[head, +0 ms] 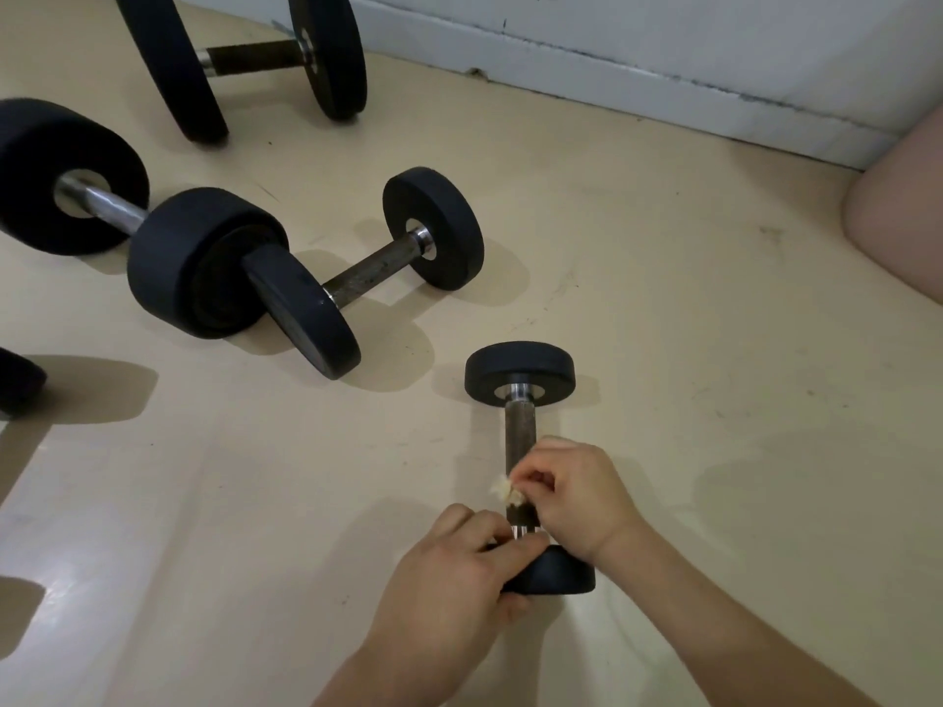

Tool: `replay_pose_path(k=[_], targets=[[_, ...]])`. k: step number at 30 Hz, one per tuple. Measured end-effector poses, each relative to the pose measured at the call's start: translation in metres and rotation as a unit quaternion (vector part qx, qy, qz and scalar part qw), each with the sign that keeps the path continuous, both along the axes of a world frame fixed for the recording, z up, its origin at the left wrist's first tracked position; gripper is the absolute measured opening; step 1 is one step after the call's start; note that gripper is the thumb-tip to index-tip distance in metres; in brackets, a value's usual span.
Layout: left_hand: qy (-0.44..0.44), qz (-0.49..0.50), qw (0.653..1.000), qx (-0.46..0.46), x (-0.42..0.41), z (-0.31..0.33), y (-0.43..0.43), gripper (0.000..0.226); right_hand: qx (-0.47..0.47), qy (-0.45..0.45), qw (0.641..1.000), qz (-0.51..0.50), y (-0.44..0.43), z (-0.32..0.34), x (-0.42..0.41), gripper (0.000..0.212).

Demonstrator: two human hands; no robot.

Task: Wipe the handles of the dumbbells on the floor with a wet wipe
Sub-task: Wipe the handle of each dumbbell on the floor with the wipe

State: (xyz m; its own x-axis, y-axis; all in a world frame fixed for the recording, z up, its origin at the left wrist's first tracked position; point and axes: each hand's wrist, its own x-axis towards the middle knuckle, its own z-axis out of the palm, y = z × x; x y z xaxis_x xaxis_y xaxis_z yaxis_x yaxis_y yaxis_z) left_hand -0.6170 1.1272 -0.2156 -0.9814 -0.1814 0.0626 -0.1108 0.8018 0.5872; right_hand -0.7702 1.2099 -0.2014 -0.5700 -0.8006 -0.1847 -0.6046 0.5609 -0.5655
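- Small dumbbell (pixel 519 431) lies on the beige floor (pixel 663 324), low and just right of centre, its dark handle pointing straight away from the person. One black round head sits at the far end, the other at the near end.
- Left hand (pixel 454 568) curls over the near head from the left and grips it, fingertips reaching the shiny collar where the handle starts.
- Right hand (pixel 576 497) comes in from the right, with fingers and thumb bunched together and pinching a wet wipe (pixel 507 493) against the lower part of the handle.
- The wipe is a small crumpled pale wad poking out on the left of the fingers. It may wrap partly round the bar, but the fingers hide that.
- A medium dumbbell (pixel 375 267) lies farther off to the left, well apart from the small one, with its near head leaning against a large dumbbell (pixel 102 206) that has thick heads and a chrome bar.
- A fourth dumbbell (pixel 255 56) with thin wide plates sits at the top left, near a grey-white wall (pixel 663 53).
- A rounded pinkish object (pixel 898 216) fills the right edge.
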Motion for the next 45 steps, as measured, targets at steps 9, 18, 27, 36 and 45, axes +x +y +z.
replay_pose_path(k=[9, 18, 27, 36, 45], targets=[[-0.008, -0.006, 1.000, 0.001, 0.003, 0.000, -0.001, 0.067, 0.021, -0.061, 0.998, 0.008, 0.010, 0.000, -0.001, 0.018], [-0.017, 0.022, 0.998, 0.048, 0.003, 0.003, -0.001, 0.061, 0.036, -0.059, 0.997, 0.035, 0.012, -0.001, -0.003, 0.016], [-0.020, 0.003, 0.999, 0.025, -0.005, 0.004, 0.003, 0.058, 0.023, 0.042, 0.998, 0.045, 0.000, 0.003, -0.019, 0.016], [-0.044, 0.007, 0.997, 0.069, -0.010, 0.006, 0.007, 0.052, 0.001, 0.050, 0.999, -0.018, -0.013, -0.005, -0.037, 0.005], [-0.101, -0.010, 0.995, 0.001, -0.020, 0.003, 0.029, 0.054, -0.008, 0.005, 0.998, -0.060, 0.006, -0.007, -0.041, 0.009]])
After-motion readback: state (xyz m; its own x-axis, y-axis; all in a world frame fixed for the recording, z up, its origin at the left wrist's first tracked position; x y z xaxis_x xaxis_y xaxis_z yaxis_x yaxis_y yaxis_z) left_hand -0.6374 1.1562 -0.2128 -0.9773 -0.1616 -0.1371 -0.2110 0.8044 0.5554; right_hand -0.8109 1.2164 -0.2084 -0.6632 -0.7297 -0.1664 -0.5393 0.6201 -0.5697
